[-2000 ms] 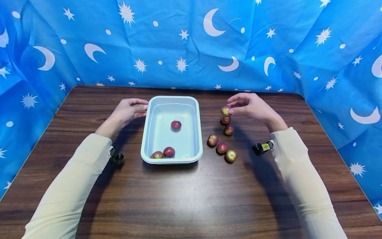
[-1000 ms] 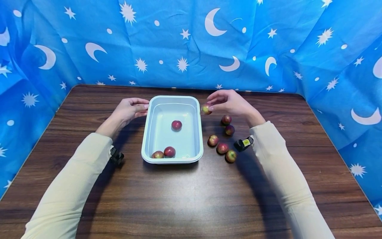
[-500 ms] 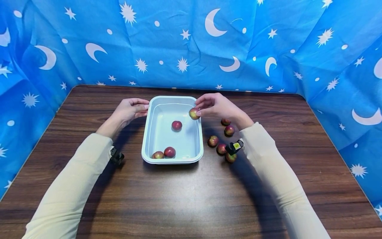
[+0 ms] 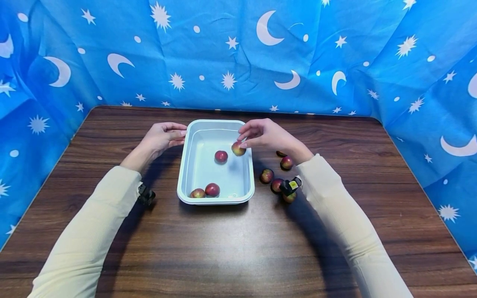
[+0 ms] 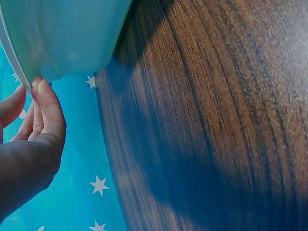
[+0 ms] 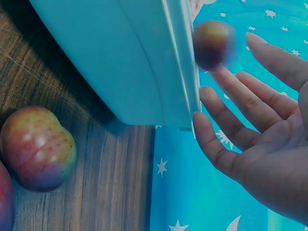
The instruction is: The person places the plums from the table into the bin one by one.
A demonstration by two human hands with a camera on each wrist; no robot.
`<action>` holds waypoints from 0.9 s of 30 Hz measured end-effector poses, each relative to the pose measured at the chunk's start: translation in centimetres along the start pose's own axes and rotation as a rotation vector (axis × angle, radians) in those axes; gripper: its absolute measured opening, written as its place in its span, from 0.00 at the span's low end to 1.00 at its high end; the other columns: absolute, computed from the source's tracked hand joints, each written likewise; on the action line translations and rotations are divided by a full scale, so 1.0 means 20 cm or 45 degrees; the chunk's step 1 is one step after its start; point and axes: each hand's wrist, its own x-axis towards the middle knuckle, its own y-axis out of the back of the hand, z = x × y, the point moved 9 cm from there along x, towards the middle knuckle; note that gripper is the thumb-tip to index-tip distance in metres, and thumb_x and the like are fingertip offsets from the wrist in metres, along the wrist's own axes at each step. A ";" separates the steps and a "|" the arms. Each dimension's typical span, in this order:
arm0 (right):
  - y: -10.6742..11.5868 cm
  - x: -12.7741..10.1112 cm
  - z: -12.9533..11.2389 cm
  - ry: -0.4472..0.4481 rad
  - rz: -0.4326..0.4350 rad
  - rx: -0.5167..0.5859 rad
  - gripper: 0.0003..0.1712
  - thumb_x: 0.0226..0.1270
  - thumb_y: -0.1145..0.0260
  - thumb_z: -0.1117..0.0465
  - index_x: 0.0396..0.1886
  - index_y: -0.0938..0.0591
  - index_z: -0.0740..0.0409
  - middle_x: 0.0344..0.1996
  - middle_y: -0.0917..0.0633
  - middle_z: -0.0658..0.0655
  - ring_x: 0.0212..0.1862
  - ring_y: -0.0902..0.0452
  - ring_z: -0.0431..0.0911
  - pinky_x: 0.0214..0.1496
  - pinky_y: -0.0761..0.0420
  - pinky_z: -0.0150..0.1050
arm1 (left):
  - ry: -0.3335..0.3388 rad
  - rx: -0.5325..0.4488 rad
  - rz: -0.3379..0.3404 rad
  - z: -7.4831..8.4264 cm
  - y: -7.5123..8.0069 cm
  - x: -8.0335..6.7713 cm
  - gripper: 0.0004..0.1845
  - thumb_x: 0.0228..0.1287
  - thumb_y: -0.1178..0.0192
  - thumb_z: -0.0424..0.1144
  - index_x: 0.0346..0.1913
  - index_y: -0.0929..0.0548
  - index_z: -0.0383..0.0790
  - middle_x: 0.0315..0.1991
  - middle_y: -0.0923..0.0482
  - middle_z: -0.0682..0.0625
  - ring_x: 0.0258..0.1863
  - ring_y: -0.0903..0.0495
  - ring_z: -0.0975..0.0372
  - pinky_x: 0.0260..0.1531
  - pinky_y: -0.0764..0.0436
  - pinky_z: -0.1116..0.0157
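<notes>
A pale blue plastic tray (image 4: 215,199) stands on the dark wooden table (image 4: 238,248). Three small red-green fruits lie in it: one in the middle (image 4: 221,156) and two at the near wall (image 4: 205,191). My right hand (image 4: 246,137) hovers over the tray's right rim with its fingers spread. A fourth fruit (image 4: 238,148) is just below the fingertips; in the right wrist view this fruit (image 6: 211,42) is blurred and apart from the fingers (image 6: 250,110). My left hand (image 4: 175,134) rests straight fingers (image 5: 45,103) against the tray's left rim (image 5: 19,62).
Several more fruits lie on the table right of the tray (image 4: 266,175), partly hidden by my right wrist; one (image 6: 37,147) shows close beside the tray wall (image 6: 120,62). Blue star-and-moon cloth (image 4: 238,54) walls the table's back and sides.
My right hand lifted a fruit from the far end of the group on the table, carried it left over the tray's right rim and let go of it. The left hand has stayed put.
</notes>
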 end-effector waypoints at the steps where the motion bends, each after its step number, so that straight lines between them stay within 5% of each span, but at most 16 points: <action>1: 0.00 0.00 0.00 0.004 -0.002 0.007 0.18 0.59 0.34 0.64 0.48 0.24 0.63 0.42 0.18 0.59 0.46 0.23 0.46 0.50 0.22 0.39 | -0.001 -0.002 0.000 0.00 0.00 0.00 0.18 0.65 0.47 0.30 0.54 0.32 0.23 0.35 0.22 0.51 0.32 0.20 0.66 0.46 0.21 0.64; 14: 0.04 -0.03 0.00 -0.037 0.036 0.003 0.18 0.59 0.34 0.62 0.49 0.24 0.61 0.44 0.19 0.62 0.46 0.22 0.46 0.50 0.22 0.40 | -0.006 -0.028 0.003 -0.01 0.00 0.02 0.15 0.65 0.47 0.28 0.52 0.29 0.25 0.34 0.22 0.50 0.31 0.20 0.65 0.45 0.20 0.63; 27: 0.14 -0.09 0.01 -0.068 0.089 -0.067 0.22 0.57 0.31 0.57 0.50 0.23 0.60 0.41 0.17 0.53 0.45 0.22 0.43 0.52 0.23 0.41 | -0.007 -0.005 -0.001 -0.02 0.01 0.03 0.14 0.66 0.48 0.29 0.52 0.30 0.26 0.36 0.22 0.50 0.32 0.20 0.65 0.47 0.22 0.61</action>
